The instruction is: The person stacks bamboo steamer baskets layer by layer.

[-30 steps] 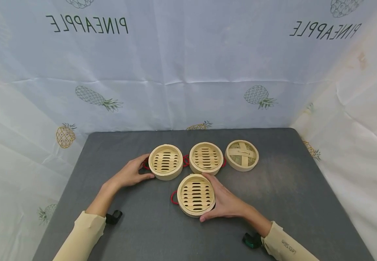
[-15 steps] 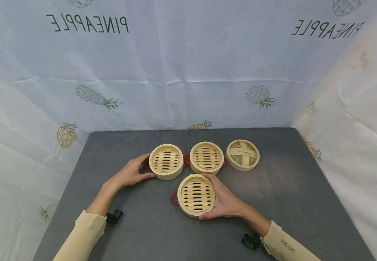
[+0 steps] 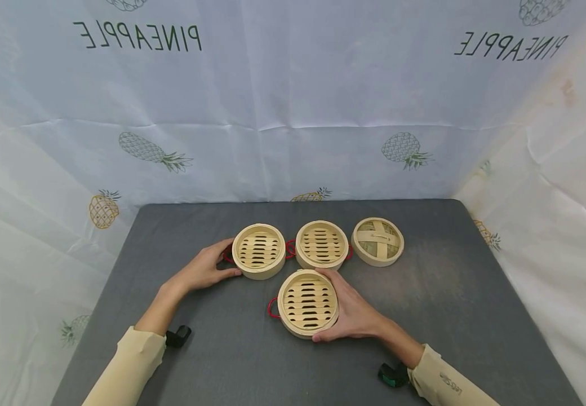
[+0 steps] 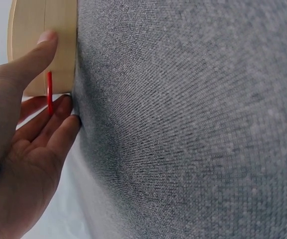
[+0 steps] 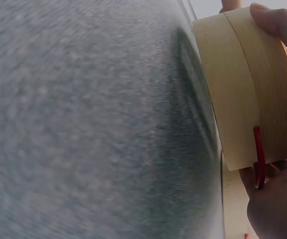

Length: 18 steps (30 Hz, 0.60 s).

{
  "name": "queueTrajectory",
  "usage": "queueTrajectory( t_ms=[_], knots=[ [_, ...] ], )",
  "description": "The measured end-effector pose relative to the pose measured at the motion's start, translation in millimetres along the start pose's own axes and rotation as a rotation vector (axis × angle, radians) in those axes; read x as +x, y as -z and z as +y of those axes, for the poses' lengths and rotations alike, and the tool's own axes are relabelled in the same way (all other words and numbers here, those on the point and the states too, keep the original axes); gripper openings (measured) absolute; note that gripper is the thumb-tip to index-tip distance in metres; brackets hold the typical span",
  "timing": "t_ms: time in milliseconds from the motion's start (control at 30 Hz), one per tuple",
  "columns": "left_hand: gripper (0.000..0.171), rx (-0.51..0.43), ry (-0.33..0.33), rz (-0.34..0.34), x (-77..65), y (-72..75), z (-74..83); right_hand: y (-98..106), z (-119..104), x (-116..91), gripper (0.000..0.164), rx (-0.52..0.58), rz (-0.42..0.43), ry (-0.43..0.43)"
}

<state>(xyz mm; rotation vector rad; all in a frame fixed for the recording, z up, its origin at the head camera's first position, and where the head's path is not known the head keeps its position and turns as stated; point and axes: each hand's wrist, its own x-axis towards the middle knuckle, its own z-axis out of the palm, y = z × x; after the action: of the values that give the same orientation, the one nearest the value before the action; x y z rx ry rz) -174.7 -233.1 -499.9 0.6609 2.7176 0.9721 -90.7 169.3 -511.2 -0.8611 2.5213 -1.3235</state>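
Three round bamboo steamer baskets with slatted floors and red loop handles are on the dark grey table. My left hand (image 3: 205, 269) grips the left steamer basket (image 3: 258, 272), thumb on its near wall and fingers round its far side. In the left wrist view that basket's red handle (image 4: 49, 92) shows between thumb and fingers. Nearest to me, my right hand (image 3: 349, 313) holds the front steamer basket (image 3: 307, 304) by its right side, thumb at the near edge. Its wall (image 5: 233, 84) stands close over the table in the right wrist view. Behind it sits the middle steamer basket (image 3: 321, 245).
A round woven bamboo lid (image 3: 377, 242) with crossed bands lies at the back right of the grey table (image 3: 455, 316). Behind the table hangs a white curtain (image 3: 293, 96) printed with pineapples.
The front steamer basket in my right hand has shifted very slightly to the right. My left hand and the left steamer basket have stayed put.
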Motion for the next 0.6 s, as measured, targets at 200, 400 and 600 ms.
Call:
queueTrajectory(
  t_ms=[200, 400, 600],
  knots=[
    [0.086, 0.004, 0.002, -0.005, 0.2, -0.9, -0.1, 6, -4, 3, 0.134, 0.006, 0.017, 0.008],
    [0.085, 0.007, 0.006, -0.006, -0.4, -0.2, -1.6, 11, -10, 7, 0.134, 0.032, 0.023, 0.009],
    [0.085, -0.008, 0.004, -0.010, -0.5, 0.2, -1.6, 15, -15, 11, 0.133, 0.032, 0.031, 0.043]
  ],
)
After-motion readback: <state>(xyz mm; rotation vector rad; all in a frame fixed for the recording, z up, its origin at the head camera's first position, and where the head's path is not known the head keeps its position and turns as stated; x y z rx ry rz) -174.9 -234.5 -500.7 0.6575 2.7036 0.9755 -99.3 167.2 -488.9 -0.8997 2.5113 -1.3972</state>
